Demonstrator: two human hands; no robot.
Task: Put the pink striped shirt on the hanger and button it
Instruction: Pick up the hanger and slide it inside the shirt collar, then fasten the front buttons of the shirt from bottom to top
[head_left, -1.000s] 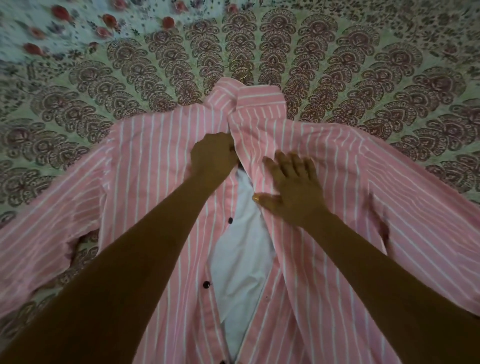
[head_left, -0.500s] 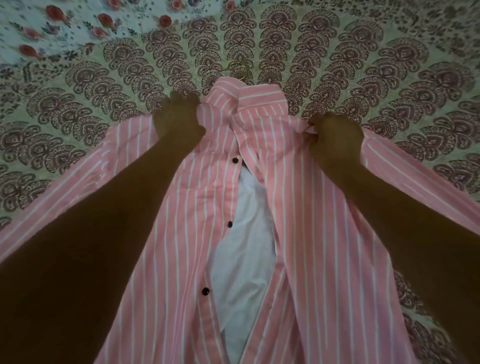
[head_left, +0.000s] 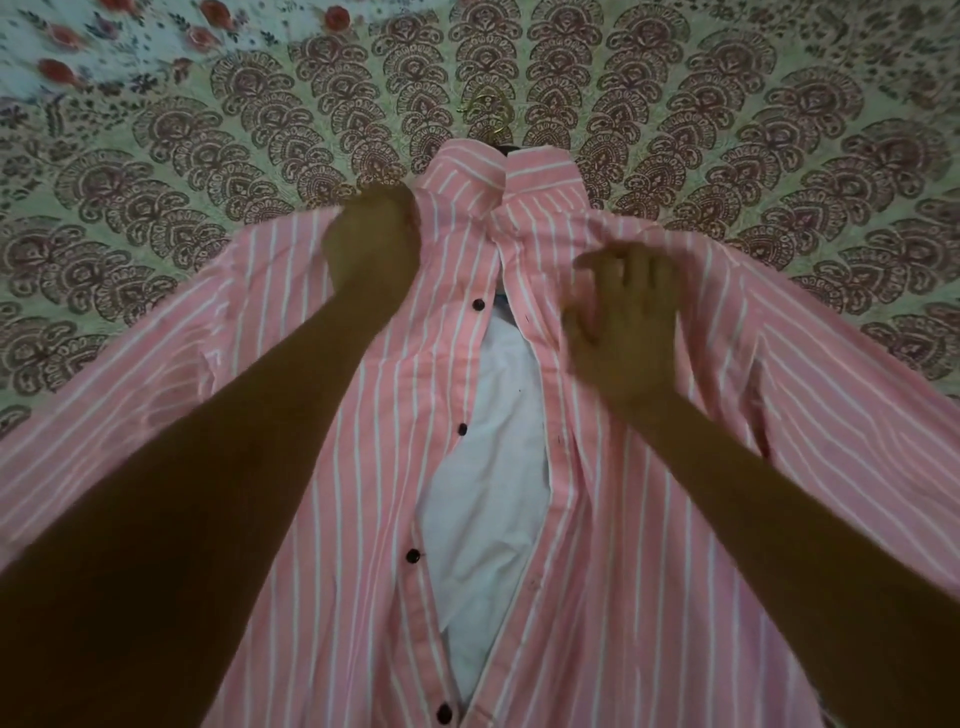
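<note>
The pink striped shirt (head_left: 597, 545) lies unbuttoned on the bed (head_left: 208, 156) in the middle of the frame, with the hook of the hanger (head_left: 491, 127) above its collar, while the left hand (head_left: 371, 244) grips the shoulder cloth with curled fingers and the right hand (head_left: 623, 322) presses open fingers flat, probably to settle it.

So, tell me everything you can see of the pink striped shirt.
The pink striped shirt, apparently thin woven cloth, lies front up on the patterned bedsheet, front open, visible dark buttons undone, white inside showing. A hanger hook sticks out above its collar. The left hand grips one shoulder; the right hand rests on the opposite front panel.
</note>
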